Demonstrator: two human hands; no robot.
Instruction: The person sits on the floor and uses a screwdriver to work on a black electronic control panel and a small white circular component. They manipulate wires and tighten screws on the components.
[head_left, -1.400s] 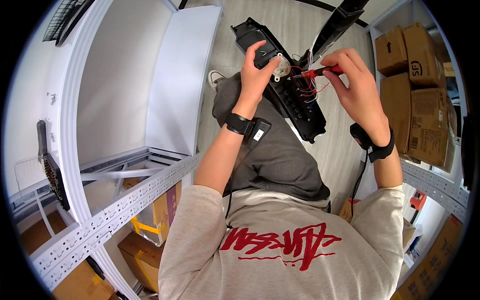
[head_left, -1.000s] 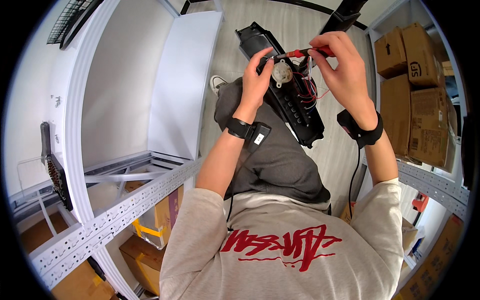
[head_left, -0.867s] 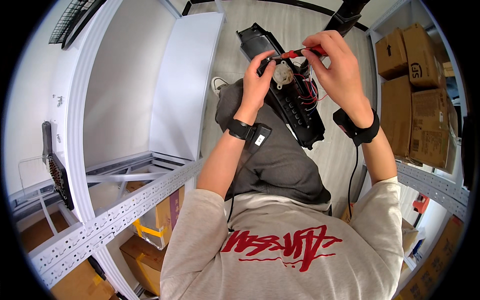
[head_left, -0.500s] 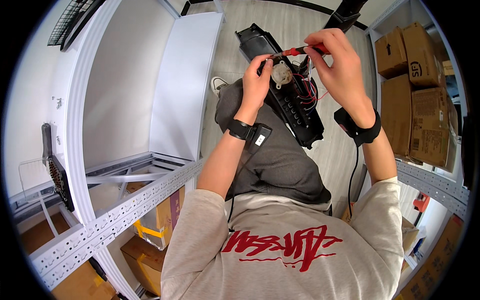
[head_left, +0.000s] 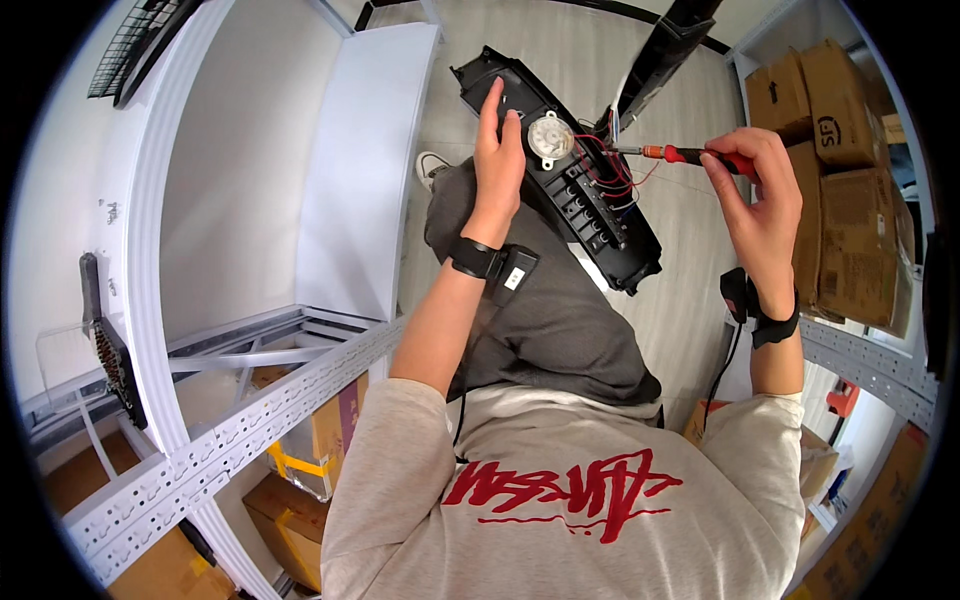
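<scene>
1. While the left hand (head_left: 497,150) presses flat on the black panel (head_left: 560,170) over the knee, the right hand (head_left: 758,195) pinches a red screwdriver (head_left: 680,154).
2. Unscrewing seems in hand; next, the tip must seat squarely near the red wires (head_left: 610,165).

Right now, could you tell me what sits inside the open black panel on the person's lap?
Inside the black panel: a round silver motor, red wires and a row of slots. The left hand covers the part beside the motor.
</scene>
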